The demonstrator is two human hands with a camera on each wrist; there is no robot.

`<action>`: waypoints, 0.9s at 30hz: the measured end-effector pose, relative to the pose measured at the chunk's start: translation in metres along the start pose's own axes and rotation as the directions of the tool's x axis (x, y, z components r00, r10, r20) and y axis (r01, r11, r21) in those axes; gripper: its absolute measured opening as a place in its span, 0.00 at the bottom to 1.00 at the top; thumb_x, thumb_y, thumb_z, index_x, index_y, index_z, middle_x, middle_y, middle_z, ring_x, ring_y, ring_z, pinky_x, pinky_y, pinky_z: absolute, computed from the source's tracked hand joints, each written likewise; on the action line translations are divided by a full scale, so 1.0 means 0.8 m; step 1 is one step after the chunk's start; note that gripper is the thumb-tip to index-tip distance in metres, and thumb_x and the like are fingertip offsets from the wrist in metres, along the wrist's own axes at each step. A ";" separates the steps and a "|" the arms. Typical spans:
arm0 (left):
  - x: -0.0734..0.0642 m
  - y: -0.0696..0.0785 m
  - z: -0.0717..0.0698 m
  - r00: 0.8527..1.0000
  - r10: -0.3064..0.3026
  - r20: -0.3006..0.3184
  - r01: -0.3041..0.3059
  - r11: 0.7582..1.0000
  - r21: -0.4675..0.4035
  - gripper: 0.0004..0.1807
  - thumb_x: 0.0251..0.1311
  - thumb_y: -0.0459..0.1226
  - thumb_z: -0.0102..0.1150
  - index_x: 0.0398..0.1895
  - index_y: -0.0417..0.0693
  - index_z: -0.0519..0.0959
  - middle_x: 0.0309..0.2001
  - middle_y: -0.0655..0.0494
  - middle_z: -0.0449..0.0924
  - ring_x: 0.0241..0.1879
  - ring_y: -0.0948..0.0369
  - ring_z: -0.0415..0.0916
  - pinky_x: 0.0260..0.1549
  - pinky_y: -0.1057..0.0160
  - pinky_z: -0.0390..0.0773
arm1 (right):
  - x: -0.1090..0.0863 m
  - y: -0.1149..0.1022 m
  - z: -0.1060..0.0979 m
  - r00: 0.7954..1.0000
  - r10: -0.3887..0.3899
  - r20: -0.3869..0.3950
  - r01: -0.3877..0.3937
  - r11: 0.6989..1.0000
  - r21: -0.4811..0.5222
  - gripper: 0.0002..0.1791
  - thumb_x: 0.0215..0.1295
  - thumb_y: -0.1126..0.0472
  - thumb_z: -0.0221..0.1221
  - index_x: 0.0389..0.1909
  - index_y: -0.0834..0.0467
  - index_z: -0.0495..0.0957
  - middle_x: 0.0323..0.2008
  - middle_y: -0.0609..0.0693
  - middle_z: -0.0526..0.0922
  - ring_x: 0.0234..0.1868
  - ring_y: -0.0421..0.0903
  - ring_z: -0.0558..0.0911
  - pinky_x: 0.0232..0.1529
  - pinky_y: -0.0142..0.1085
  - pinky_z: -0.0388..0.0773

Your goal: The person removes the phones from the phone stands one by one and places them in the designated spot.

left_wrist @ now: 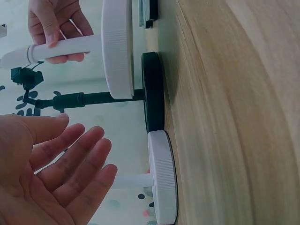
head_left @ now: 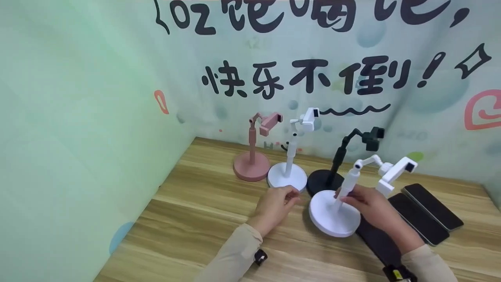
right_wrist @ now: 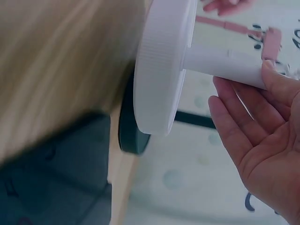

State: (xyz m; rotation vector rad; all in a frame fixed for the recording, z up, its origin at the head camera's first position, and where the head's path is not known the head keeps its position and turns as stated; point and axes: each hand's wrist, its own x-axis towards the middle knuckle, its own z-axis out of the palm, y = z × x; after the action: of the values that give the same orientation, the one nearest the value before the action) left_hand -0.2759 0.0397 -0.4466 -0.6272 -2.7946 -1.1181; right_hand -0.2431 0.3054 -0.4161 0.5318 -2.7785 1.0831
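Observation:
My right hand [head_left: 370, 203] grips the pole of a white phone stand [head_left: 332, 219], thumb on one side and fingers on the other. That stand is raised off the table and tilted; its round base [right_wrist: 161, 70] shows a ribbed edge in the right wrist view. My left hand [head_left: 276, 205] holds nothing, its fingers loosely bent, as the left wrist view shows. It is nearest to a second white phone stand [head_left: 287, 176], which stands upright. A black phone stand [head_left: 323, 182] is behind the held one, and a pink phone stand [head_left: 252, 166] stands at the left of the row.
Two dark phones [head_left: 432, 207] lie side by side on the wooden table [head_left: 195, 227] at the right. A long black strip [head_left: 377, 241] runs under my right forearm. Behind the stands hangs a printed cloth [head_left: 254, 51]; a pale green wall [head_left: 78, 117] closes the left side.

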 end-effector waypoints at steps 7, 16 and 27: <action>0.000 -0.004 0.001 1.000 0.016 -0.018 -0.015 1.000 0.016 0.09 0.67 0.43 0.61 0.45 0.54 0.85 0.42 0.62 0.88 0.42 0.68 0.83 0.43 0.71 0.81 | 0.002 0.019 -0.026 0.998 0.049 -0.040 -0.051 0.997 -0.053 0.12 0.72 0.56 0.58 0.50 0.58 0.82 0.47 0.53 0.88 0.51 0.37 0.84 0.54 0.32 0.80; -0.002 -0.007 0.002 0.999 0.037 -0.034 -0.035 0.998 0.053 0.09 0.67 0.44 0.62 0.44 0.53 0.85 0.41 0.61 0.89 0.40 0.67 0.83 0.41 0.70 0.80 | 0.008 0.050 -0.047 0.990 0.079 -0.114 -0.087 0.994 -0.071 0.13 0.73 0.57 0.57 0.50 0.60 0.82 0.47 0.58 0.87 0.47 0.22 0.78 0.49 0.13 0.68; 0.000 -0.010 0.000 0.998 0.059 -0.033 -0.056 0.995 0.084 0.08 0.67 0.43 0.61 0.44 0.54 0.85 0.41 0.63 0.88 0.40 0.67 0.82 0.40 0.70 0.78 | 0.030 0.080 -0.069 0.962 0.162 -0.221 -0.183 0.980 -0.078 0.17 0.77 0.57 0.51 0.54 0.66 0.77 0.52 0.68 0.82 0.58 0.65 0.77 0.60 0.65 0.71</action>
State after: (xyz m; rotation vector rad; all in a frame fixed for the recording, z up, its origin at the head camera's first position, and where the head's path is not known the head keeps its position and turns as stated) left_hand -0.2787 0.0346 -0.4517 -0.6677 -2.7577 -0.9877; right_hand -0.2894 0.3794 -0.4105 0.1524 -2.7079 0.9642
